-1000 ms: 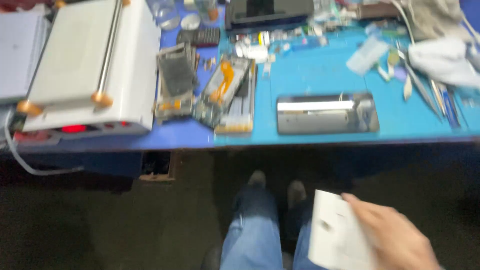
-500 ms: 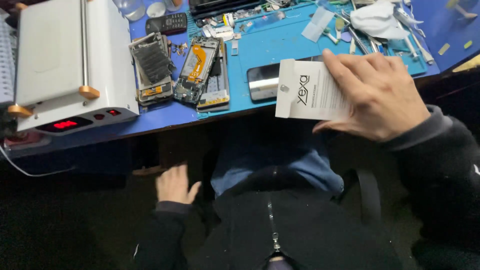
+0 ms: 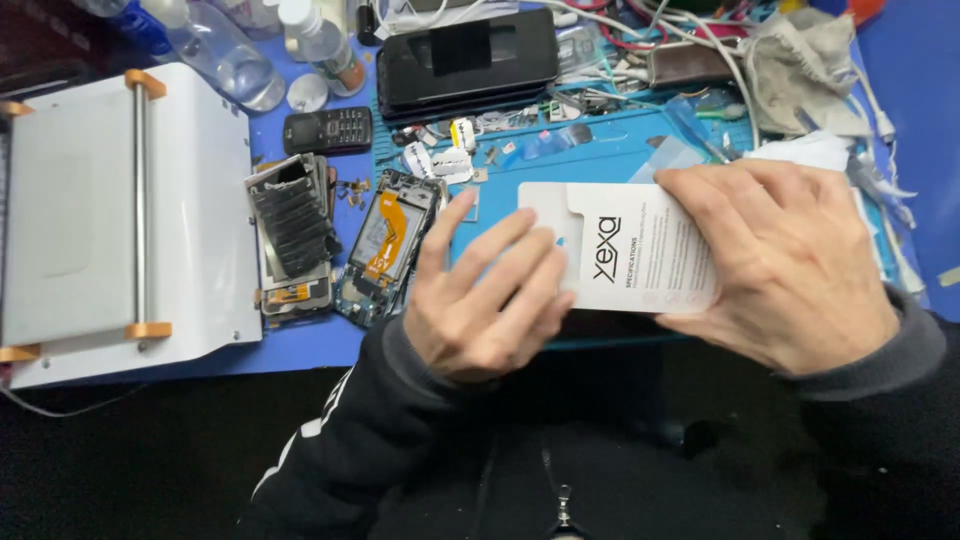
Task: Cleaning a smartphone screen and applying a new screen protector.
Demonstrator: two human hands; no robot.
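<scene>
White card packet (image 3: 625, 262) sits clamped in our right hand (image 3: 790, 265) fingers, left hand (image 3: 487, 300) fingers apart touching its edge, above blue table (image 3: 300, 345) w/ opened phones (image 3: 385, 245).

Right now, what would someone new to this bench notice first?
Front and centre, both hands hold a flat white package: the right hand grips its right side, the left hand touches its left edge. To the left sits a big white machine with orange knobs, and between them two opened phones lie on the blue mat.
</scene>
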